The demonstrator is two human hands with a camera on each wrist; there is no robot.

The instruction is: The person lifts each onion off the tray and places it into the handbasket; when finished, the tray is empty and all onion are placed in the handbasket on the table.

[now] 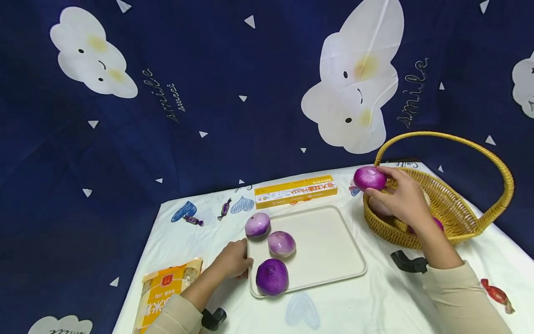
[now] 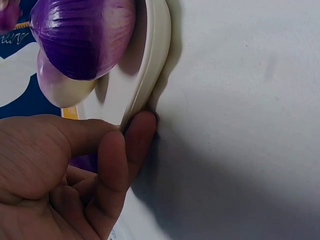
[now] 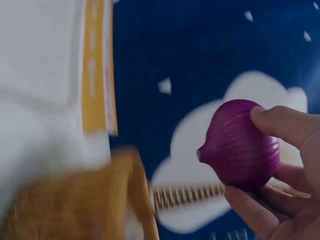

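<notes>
My right hand (image 1: 402, 197) grips a purple onion (image 1: 369, 178) above the left rim of the wicker basket (image 1: 454, 208). In the right wrist view the thumb and fingers wrap the back of that onion (image 3: 240, 145). My left hand (image 1: 233, 260) pinches the left edge of the white tray (image 1: 325, 250); in the left wrist view thumb and fingertips meet at its rim (image 2: 150, 75). Along the tray's left side sit a pale purple onion (image 1: 257, 225), a second pale one (image 1: 281, 244) and a dark purple onion (image 1: 272, 277). More onions lie in the basket, partly hidden by my right arm.
A yellow pasta box (image 1: 296, 191) lies behind the tray. At the left front is an orange and clear food packet (image 1: 167, 290). Wrapped candies (image 1: 225, 208) lie at the back left, with a red candy (image 1: 497, 295) at the right. The basket's tall handle (image 1: 459, 139) arches over it.
</notes>
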